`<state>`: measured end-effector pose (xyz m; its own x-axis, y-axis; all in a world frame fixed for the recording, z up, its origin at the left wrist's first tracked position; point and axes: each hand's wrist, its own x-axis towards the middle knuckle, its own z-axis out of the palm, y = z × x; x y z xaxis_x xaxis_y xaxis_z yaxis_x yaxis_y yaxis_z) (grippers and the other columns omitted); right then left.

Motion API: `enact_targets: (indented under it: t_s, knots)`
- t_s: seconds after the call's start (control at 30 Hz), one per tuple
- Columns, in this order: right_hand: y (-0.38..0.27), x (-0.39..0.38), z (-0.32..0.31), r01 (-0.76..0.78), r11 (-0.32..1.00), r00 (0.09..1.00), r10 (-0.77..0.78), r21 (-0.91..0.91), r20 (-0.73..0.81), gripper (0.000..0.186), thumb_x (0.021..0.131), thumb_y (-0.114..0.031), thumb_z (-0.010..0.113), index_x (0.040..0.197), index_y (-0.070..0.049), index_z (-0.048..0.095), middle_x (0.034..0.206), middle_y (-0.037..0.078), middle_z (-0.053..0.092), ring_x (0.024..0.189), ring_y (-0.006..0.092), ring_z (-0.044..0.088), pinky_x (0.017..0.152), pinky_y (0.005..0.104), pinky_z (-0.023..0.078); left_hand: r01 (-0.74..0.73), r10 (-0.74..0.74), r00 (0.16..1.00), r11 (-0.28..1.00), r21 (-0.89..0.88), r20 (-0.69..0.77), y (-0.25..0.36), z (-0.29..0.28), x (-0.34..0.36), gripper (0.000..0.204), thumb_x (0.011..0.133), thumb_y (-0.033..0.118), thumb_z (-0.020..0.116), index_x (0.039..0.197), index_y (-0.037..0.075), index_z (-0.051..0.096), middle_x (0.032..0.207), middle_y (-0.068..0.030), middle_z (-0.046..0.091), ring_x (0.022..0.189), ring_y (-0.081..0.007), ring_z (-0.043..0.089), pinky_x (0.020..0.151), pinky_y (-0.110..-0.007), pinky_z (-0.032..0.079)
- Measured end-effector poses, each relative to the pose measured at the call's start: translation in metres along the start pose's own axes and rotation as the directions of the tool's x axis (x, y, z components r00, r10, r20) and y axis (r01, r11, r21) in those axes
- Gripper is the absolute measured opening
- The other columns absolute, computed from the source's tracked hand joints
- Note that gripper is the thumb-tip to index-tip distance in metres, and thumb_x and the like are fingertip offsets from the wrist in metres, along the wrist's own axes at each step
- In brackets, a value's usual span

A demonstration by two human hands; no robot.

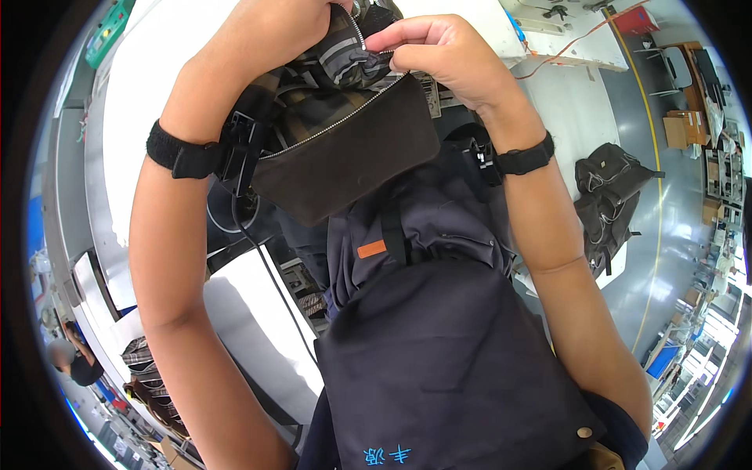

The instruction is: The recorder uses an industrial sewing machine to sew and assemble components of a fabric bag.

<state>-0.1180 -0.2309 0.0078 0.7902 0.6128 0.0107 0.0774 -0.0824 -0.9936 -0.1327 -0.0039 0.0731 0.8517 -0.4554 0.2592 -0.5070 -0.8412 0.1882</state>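
My right hand (439,55) pinches the zipper (377,53) of a dark bag with plaid lining (345,63) at the top of the head view. My left hand (313,19) is at the bag's top, left of the right, its fingers cut off by the frame edge and what they grip unclear. A dark brown pouch panel (352,145) with a metal zipper edge hangs below. Both wrists wear black straps with small devices. Beneath lie a charcoal bag (407,219) with an orange tab and a dark cloth (439,337) with blue lettering in front of my body.
A white worktable (125,55) carries the work. Dark bags (607,196) lie at right beside an aisle (642,274) with shelves and cardboard boxes (681,125). Plaid bags (141,360) are piled at lower left, near another person (82,364). A cable hangs below the work.
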Motion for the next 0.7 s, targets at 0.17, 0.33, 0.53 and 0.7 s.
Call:
enact_targets:
  t_s: [0.17,0.33,0.53,0.7]
  knots:
    - [0.009,0.002,-0.003,-0.047,0.992,0.998,0.043,0.117,0.039,0.029,0.085,-0.007,0.068,0.11,0.002,0.078,0.087,0.005,0.074,0.076,0.0069,0.064,0.072,0.0196,0.048,0.019,-0.018,0.999,1.0,-0.017,0.039,-0.01,0.011,0.004,0.025,0.077,-0.001,0.055,0.088,0.003,0.077,0.087,-0.022,0.073,0.083,-0.0405,0.07,0.077,-0.046,0.056]
    - [0.01,0.003,-0.004,-0.12,0.984,0.99,0.109,0.131,0.092,0.033,0.087,-0.006,0.068,0.118,0.002,0.074,0.089,0.001,0.072,0.081,0.0061,0.065,0.078,0.022,0.052,0.039,-0.034,0.998,0.995,-0.088,0.055,-0.008,0.008,0.007,0.024,0.079,-0.001,0.055,0.088,0.002,0.076,0.087,-0.022,0.073,0.082,-0.0402,0.07,0.077,-0.045,0.056]
    - [0.011,0.001,0.0,-0.107,0.973,0.992,0.117,0.205,-0.038,0.03,0.083,-0.005,0.069,0.111,0.0,0.078,0.084,0.0,0.072,0.072,0.0054,0.059,0.068,0.0206,0.046,0.424,-0.363,0.888,0.884,-0.199,0.281,-0.017,-0.035,-0.011,0.025,0.087,0.005,0.062,0.109,0.004,0.074,0.107,-0.0245,0.074,0.1,-0.0318,0.071,0.089,-0.041,0.054]
    - [0.013,0.003,-0.005,-0.099,0.989,0.995,0.102,0.113,-0.015,0.035,0.091,-0.006,0.067,0.124,0.002,0.071,0.106,0.004,0.074,0.092,0.0082,0.067,0.087,0.0255,0.054,0.312,-0.367,0.919,0.899,-0.307,-0.142,-0.028,-0.068,-0.106,0.03,0.103,0.02,0.065,0.127,0.004,0.068,0.112,-0.0031,0.071,0.104,-0.0091,0.064,0.082,-0.025,0.049]
